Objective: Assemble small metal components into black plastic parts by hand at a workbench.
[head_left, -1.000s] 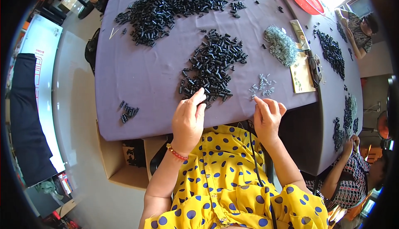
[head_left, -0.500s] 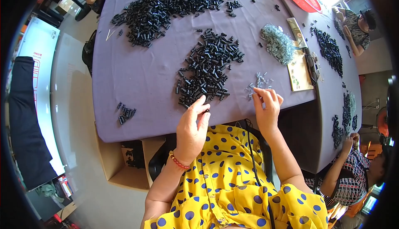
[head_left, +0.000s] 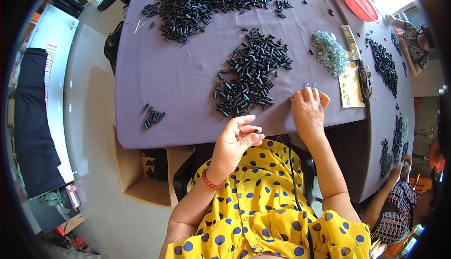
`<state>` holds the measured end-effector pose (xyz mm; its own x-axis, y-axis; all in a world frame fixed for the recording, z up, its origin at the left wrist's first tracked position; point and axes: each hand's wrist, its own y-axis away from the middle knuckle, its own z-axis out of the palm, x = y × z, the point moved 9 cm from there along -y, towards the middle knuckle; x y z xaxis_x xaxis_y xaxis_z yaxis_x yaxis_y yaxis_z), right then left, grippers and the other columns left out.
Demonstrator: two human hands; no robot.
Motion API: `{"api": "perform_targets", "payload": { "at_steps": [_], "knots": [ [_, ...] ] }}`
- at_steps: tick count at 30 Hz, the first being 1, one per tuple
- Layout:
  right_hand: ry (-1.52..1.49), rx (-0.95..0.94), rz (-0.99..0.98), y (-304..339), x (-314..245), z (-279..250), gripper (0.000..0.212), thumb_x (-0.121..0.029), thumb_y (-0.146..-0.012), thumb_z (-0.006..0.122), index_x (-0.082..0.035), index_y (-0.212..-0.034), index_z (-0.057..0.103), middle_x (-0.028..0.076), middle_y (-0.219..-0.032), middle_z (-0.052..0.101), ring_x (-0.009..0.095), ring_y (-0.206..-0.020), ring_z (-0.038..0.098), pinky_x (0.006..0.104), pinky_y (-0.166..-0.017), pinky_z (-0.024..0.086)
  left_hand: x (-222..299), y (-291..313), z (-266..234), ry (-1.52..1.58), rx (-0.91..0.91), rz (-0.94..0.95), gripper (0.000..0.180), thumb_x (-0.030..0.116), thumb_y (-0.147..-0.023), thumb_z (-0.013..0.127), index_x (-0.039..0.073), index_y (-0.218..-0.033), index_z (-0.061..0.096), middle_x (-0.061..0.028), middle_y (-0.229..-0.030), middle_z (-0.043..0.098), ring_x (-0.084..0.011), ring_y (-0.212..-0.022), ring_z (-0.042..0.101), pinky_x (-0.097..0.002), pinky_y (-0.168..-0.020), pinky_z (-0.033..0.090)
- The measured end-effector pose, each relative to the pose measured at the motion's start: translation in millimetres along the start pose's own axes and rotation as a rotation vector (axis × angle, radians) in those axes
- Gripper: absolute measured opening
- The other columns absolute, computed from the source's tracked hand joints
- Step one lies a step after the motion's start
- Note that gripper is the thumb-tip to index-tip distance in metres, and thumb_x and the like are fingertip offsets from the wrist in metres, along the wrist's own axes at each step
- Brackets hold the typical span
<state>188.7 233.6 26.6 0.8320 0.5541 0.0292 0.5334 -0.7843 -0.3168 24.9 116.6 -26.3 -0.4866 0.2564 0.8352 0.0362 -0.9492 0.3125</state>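
Observation:
My left hand (head_left: 237, 141) is just off the table's near edge, palm turned partly up. Between its thumb and fingers is a small black cylindrical piece (head_left: 256, 131), mostly covered by the fingers. Just beyond lies a heap of short black tubular pieces (head_left: 253, 69). My right hand (head_left: 308, 111) rests on the table to the right of that heap, back up, fingers curled down over small clear pieces (head_left: 307, 85). Only a few of those show past the knuckles; the fingertips are hidden, so what they pinch cannot be seen.
A larger black heap (head_left: 211, 0) covers the far table. Several black pieces (head_left: 153, 116) lie apart at left. To the right are a clear-piece pile (head_left: 329, 52), a yellowish card (head_left: 351, 87), glasses (head_left: 366, 83) and a red basket (head_left: 359, 3). Another person's hands (head_left: 404, 165) work far right.
My left hand has drawn back from the black heap and turned, showing the black piece. My right hand has come down over the clear pieces, fingers curling. The whole view has shifted slightly.

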Motion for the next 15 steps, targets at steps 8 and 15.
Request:
{"api": "perform_targets", "payload": {
  "at_steps": [8,15],
  "knots": [
    [-0.689,0.068,0.151,-3,-18,-37,0.012,-0.002,-0.089,0.067,-0.009,-0.099,0.068,0.001,-0.082,0.064,0.017,-0.078,0.063,0.0355,-0.089,0.037,-6,5,6,0.352,-0.069,-0.167,0.04,0.005,-0.099,0.065,0.002,-0.137,0.053,-0.0068,-0.112,0.065,-0.0205,-0.103,0.07,-0.0307,-0.094,0.058],
    [-1.504,-0.28,0.442,21,-49,-5,0.01,-0.004,-0.102,0.061,0.0,-0.106,0.069,0.003,-0.098,0.066,0.011,-0.091,0.064,0.0253,-0.082,0.053,-3,5,1,0.299,-0.099,-0.114,0.038,0.01,-0.097,0.071,0.003,-0.132,0.059,-0.0074,-0.111,0.072,-0.0133,-0.095,0.068,-0.0242,-0.08,0.054]
  ]
}}
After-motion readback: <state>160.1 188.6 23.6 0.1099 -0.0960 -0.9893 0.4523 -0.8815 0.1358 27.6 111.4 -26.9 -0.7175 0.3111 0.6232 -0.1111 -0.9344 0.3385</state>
